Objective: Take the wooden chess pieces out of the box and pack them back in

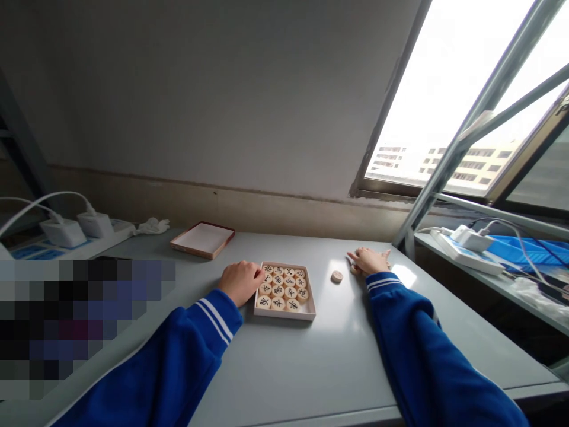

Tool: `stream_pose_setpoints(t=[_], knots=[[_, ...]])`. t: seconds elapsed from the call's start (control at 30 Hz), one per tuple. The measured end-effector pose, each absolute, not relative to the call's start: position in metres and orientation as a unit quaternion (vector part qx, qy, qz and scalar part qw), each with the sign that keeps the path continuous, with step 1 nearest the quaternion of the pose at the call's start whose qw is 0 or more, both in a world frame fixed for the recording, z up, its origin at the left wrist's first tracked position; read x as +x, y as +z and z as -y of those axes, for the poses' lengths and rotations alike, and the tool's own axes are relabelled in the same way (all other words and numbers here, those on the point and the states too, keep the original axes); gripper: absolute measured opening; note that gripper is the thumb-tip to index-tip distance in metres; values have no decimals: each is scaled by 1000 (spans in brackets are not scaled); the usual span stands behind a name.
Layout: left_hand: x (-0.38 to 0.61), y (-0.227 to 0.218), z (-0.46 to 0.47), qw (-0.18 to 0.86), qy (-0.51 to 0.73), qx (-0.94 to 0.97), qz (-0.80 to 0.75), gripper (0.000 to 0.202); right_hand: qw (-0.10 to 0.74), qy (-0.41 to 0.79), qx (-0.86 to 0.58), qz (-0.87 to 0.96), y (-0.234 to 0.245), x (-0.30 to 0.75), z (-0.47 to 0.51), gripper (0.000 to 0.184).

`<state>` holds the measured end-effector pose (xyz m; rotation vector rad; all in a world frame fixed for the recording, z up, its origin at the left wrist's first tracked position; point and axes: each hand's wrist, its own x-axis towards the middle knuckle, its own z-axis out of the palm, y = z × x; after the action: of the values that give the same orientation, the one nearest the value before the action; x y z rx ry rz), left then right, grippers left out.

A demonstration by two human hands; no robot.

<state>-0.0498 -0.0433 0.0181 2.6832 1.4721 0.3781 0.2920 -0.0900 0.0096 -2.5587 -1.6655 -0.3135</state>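
A shallow square box (284, 316) stands on the grey table, holding rows of round wooden Chinese chess pieces (278, 291) with dark characters face up. Its lower right corner shows bare bottom. My left hand (240, 281) is closed at the box's left wall, thumb against the edge; its other fingers are mostly hidden. Farther right, my right hand (370, 261) lies palm down with fingers spread over loose wooden pieces (354, 270), partly covered by the hand. Between box and right hand, a single chess piece (336, 277) rests on the table, no character visible.
A box lid (205, 238) lies inside up at the back left. White chargers and cables sit on a power strip (118, 230) at the left. Another power strip (471, 254) is on the right shelf, beside a metal post (438, 181) and window.
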Motion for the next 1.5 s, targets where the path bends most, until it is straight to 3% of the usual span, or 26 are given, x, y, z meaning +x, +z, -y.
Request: stream_pose_setpoints(t=[0.13,0.4,0.53,0.63,0.77,1.0,1.3,1.5], knots=[[-49,17,43,27,129,871,-473,41,48,-106,-834,539,16,270,90,21],[-50,17,43,32,133,872,-470,41,117,-82,-762,631,23,220,83,22],[-51,17,43,33,133,873,-469,41,189,92,-616,759,46,193,100,28],[-51,17,43,36,137,873,-466,41,146,210,-501,827,63,173,116,32],[-50,18,43,32,136,871,-470,41,74,248,-464,847,70,156,126,31],[-50,18,44,27,129,870,-475,40,81,299,-446,839,66,158,125,33],[-50,18,44,34,134,869,-474,40,110,242,-481,835,59,162,121,28],[-51,18,41,31,165,838,-519,37,49,-18,-697,715,54,202,119,24]])
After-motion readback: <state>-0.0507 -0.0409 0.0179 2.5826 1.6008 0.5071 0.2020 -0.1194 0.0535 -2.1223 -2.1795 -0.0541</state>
